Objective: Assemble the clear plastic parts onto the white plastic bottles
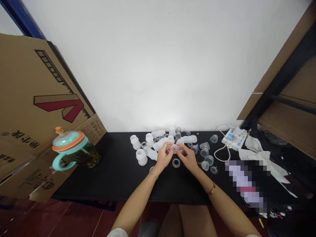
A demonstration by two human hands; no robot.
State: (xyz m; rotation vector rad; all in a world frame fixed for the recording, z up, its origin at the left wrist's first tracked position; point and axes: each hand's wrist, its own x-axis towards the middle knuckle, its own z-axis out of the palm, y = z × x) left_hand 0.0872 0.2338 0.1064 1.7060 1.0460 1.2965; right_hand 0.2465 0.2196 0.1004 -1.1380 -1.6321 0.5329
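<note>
Between the fingertips of my left hand and my right hand is a small clear round bottle part, pinched from both sides. Its exact kind is too small to make out. On the black table just below lies a grey-white ring. White bottles stand and lie to the left of my hands and behind them. Clear plastic caps are scattered to the right. A flat clear disc with a raised middle lies near my right wrist. Another ring is partly hidden by my left wrist.
A large jug with a turquoise handle and orange-banded lid stands at the left, before a cardboard box. At the right are a white power strip with a cable, crumpled white paper and a pixelated item. A white wall rises behind.
</note>
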